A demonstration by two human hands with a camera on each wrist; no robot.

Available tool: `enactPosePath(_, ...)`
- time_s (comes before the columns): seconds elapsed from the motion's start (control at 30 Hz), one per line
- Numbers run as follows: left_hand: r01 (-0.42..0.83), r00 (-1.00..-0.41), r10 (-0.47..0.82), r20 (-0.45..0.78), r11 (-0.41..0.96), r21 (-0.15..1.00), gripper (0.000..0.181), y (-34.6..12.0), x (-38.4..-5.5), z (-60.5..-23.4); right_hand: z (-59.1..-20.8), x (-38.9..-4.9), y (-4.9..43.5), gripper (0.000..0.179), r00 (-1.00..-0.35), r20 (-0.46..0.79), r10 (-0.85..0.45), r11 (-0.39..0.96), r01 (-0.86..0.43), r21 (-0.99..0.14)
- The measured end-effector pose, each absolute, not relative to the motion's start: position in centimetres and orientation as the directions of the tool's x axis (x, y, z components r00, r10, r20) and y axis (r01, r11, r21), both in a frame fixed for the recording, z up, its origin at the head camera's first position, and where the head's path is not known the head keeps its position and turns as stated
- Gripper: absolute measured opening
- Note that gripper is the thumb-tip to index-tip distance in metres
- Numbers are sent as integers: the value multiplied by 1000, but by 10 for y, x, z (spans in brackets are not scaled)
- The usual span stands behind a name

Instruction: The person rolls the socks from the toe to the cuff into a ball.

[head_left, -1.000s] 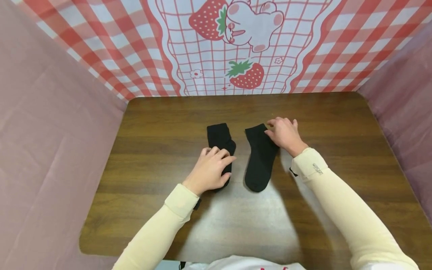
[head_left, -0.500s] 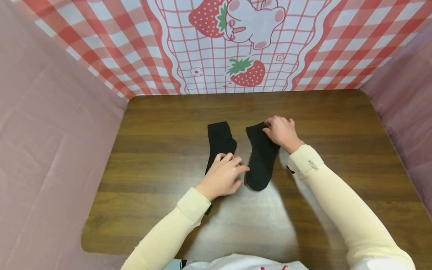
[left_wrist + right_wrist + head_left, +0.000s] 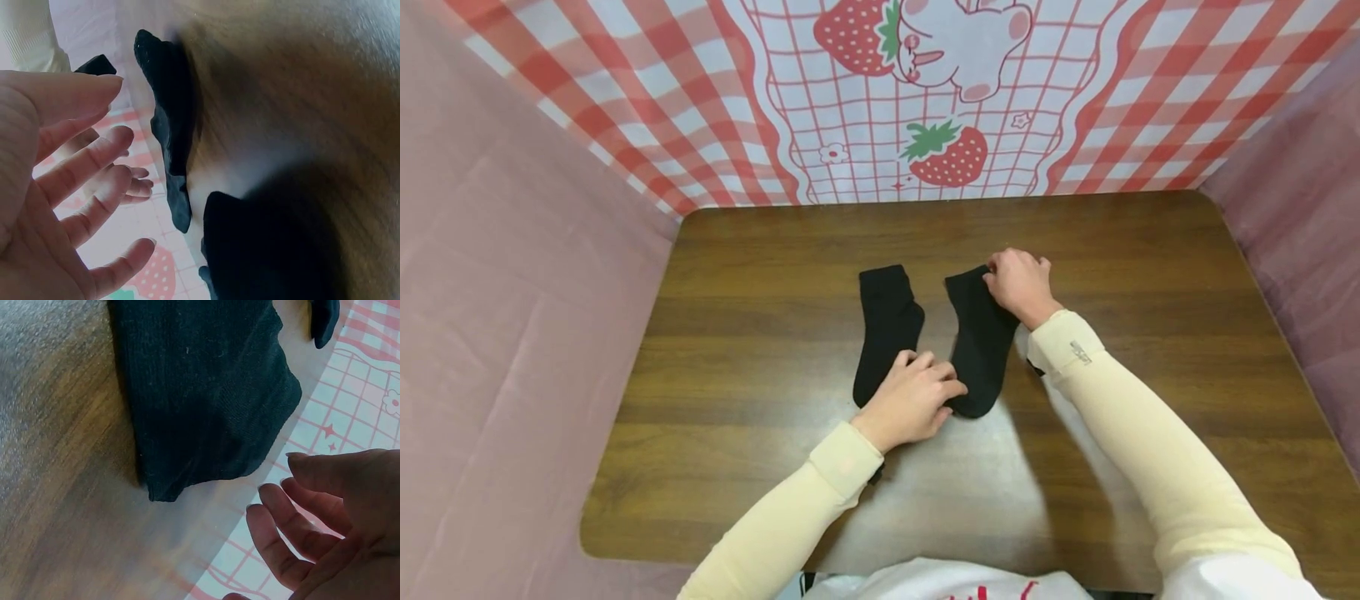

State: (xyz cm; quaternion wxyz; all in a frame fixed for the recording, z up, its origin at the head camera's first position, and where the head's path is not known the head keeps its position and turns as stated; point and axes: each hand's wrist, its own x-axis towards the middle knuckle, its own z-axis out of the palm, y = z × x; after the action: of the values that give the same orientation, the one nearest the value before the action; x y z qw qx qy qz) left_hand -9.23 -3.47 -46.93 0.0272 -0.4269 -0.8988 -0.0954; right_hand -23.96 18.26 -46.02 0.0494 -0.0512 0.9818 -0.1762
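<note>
Two black ankle socks lie flat, side by side, on the wooden table. The left sock (image 3: 883,321) has its cuff at the far end, and my left hand (image 3: 908,402) covers part of its toe. That hand hovers between the toe ends, its fingers loosely bent, reaching over the edge of the right sock (image 3: 981,346). In the left wrist view nothing is between the thumb and fingers (image 3: 84,165). My right hand (image 3: 1021,285) is at the cuff of the right sock. The right wrist view shows its fingers (image 3: 272,540) relaxed beside the black fabric (image 3: 200,400), apart from it.
The brown wooden table (image 3: 737,350) has rounded corners. Behind it hangs a red-and-white checked cloth (image 3: 700,108) with strawberry prints, and pinkish curtains (image 3: 512,317) close off both sides. Light yellow sleeves (image 3: 1150,425) cover both arms.
My left hand has moved right and toward the body, off the left sock toward the right sock's toe, uncovering more of the left sock. The right hand has shifted slightly at the right sock's cuff.
</note>
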Motion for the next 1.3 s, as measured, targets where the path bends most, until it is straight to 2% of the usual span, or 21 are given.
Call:
enactPosePath(0.57, 775, -628, 774, 79, 613, 153, 25, -29, -90, -472, -471, -249, 177, 24, -996, -70, -56, 931, -27, -364)
enactPosePath(1.3, 800, -599, 795, 97, 591, 101, 23, -32, -87, -476, -479, -254, 175, 25, -997, -55, -51, 941, -29, -337)
